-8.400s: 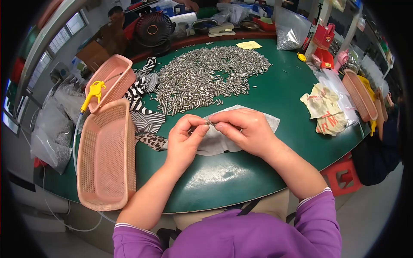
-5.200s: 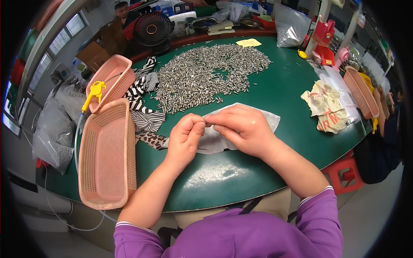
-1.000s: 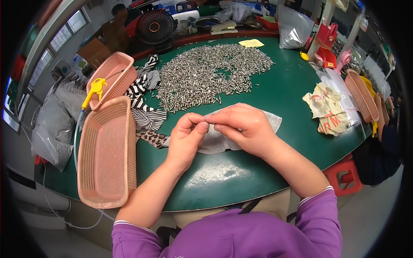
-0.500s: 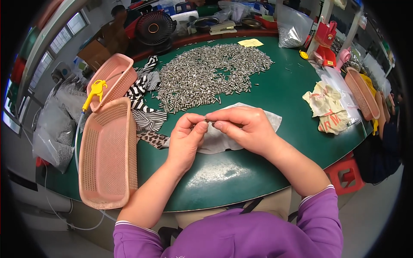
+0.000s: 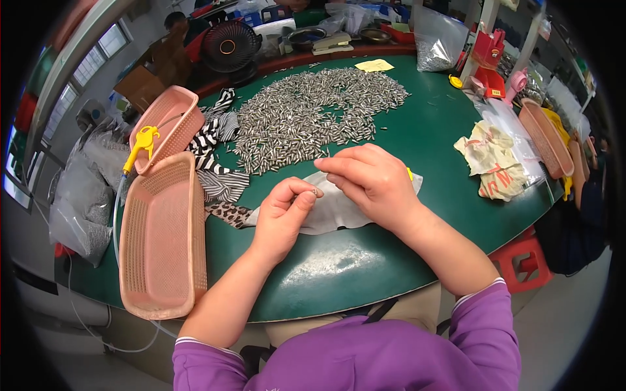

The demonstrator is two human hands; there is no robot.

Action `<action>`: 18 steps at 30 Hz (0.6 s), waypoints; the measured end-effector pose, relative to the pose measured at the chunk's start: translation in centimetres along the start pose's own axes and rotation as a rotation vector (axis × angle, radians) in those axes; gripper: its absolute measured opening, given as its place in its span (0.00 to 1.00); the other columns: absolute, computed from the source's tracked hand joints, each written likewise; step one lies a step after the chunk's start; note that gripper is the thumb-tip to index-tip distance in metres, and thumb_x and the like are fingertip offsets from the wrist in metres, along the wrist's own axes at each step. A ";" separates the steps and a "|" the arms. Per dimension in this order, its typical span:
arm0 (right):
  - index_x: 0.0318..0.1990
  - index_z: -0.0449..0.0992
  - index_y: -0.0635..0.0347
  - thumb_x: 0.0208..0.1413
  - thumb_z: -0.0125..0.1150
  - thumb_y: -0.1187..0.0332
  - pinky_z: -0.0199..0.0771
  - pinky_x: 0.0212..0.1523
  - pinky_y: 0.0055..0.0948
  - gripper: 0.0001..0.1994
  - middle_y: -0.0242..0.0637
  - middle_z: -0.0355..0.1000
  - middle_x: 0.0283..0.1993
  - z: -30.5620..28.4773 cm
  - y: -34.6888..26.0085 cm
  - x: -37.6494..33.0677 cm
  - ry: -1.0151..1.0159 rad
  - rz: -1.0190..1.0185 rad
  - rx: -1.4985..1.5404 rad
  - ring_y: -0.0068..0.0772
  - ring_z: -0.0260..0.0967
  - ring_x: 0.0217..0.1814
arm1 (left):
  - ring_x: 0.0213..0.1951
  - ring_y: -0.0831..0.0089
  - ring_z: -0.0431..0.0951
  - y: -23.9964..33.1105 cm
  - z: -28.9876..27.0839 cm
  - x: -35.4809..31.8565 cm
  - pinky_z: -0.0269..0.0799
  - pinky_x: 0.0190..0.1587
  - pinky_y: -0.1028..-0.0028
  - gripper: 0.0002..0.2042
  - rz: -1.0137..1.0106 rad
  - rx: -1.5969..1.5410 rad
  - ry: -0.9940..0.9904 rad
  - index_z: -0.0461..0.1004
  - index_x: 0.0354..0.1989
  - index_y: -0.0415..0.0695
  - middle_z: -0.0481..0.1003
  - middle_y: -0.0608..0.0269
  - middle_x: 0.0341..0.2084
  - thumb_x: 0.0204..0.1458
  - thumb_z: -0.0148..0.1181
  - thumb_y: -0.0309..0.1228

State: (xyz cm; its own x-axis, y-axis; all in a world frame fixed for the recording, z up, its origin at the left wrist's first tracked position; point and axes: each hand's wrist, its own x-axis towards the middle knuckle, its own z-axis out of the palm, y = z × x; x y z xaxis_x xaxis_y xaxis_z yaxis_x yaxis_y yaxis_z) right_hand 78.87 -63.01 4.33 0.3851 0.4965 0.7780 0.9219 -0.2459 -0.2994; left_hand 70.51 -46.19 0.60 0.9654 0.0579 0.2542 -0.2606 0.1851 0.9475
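My left hand (image 5: 279,218) is closed, thumb against forefinger, pinching a small metal pin (image 5: 317,191) whose tip barely shows. To its right, my right hand (image 5: 377,186) hovers with fingers stretched forward and thumb beneath them; I see nothing in it. The two hands are slightly apart. Under them lies a pale grey cloth (image 5: 332,214) on the green table (image 5: 417,124). Beyond the hands spreads a wide heap of short silvery metal pins (image 5: 287,117). A small yellow thing peeks out behind my right hand, mostly hidden.
Two pink plastic baskets (image 5: 201,260) stand at the left, an air blow gun (image 5: 141,150) with yellow body on the farther one. Patterned cloth strips (image 5: 225,186) lie beside them. At right are a crumpled cream cloth (image 5: 490,159) and a red stool (image 5: 527,264). A black fan (image 5: 228,47) stands behind.
My right hand has drawn away from the left, its fingers lifting and straightening. The left hand keeps its pinch at nearly the same place. The whole view has shifted slightly.
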 end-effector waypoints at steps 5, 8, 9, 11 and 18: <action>0.42 0.79 0.58 0.49 0.61 0.76 0.73 0.37 0.29 0.11 0.34 0.75 0.34 -0.1 -0.5 0.0 -0.077 0.083 0.232 0.32 0.73 0.37 | 0.24 0.87 0.60 -0.1 -0.7 0.1 0.54 0.23 0.85 0.08 -0.074 -0.103 0.001 0.71 0.37 0.45 0.69 0.73 0.29 0.61 0.52 0.35; 0.43 0.79 0.59 0.50 0.60 0.76 0.73 0.38 0.28 0.12 0.34 0.76 0.34 -0.4 -0.8 0.0 -0.131 0.148 0.359 0.31 0.73 0.37 | 0.25 0.88 0.61 -0.1 -0.7 0.0 0.56 0.24 0.85 0.08 -0.073 -0.149 0.003 0.71 0.37 0.45 0.71 0.74 0.31 0.62 0.51 0.36; 0.44 0.79 0.59 0.50 0.59 0.76 0.73 0.38 0.28 0.12 0.35 0.76 0.34 -0.3 -0.8 0.0 -0.148 0.164 0.398 0.30 0.73 0.37 | 0.25 0.88 0.61 -0.1 -0.7 0.0 0.56 0.24 0.85 0.08 -0.074 -0.158 0.011 0.70 0.37 0.46 0.71 0.74 0.30 0.62 0.51 0.36; 0.42 0.79 0.58 0.51 0.60 0.74 0.73 0.35 0.30 0.10 0.36 0.76 0.33 -0.4 -0.9 0.1 -0.135 0.160 0.394 0.33 0.73 0.34 | 0.23 0.88 0.60 0.1 -0.3 0.1 0.54 0.23 0.85 0.09 -0.071 -0.139 0.016 0.70 0.37 0.46 0.68 0.73 0.27 0.62 0.50 0.37; 0.40 0.79 0.58 0.51 0.60 0.71 0.73 0.32 0.31 0.09 0.39 0.77 0.32 0.0 -0.8 0.0 -0.119 0.130 0.404 0.36 0.75 0.31 | 0.22 0.87 0.58 0.0 -0.5 0.0 0.52 0.22 0.85 0.09 -0.068 -0.091 -0.006 0.68 0.37 0.47 0.66 0.72 0.24 0.62 0.50 0.39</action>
State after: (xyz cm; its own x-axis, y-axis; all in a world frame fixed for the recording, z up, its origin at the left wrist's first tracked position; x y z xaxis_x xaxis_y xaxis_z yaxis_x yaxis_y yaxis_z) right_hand 78.12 -62.83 4.56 0.4792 0.5811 0.6578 0.7990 0.0213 -0.6010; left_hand 70.57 -45.71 0.49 0.9808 0.0363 0.1916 -0.1940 0.2768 0.9411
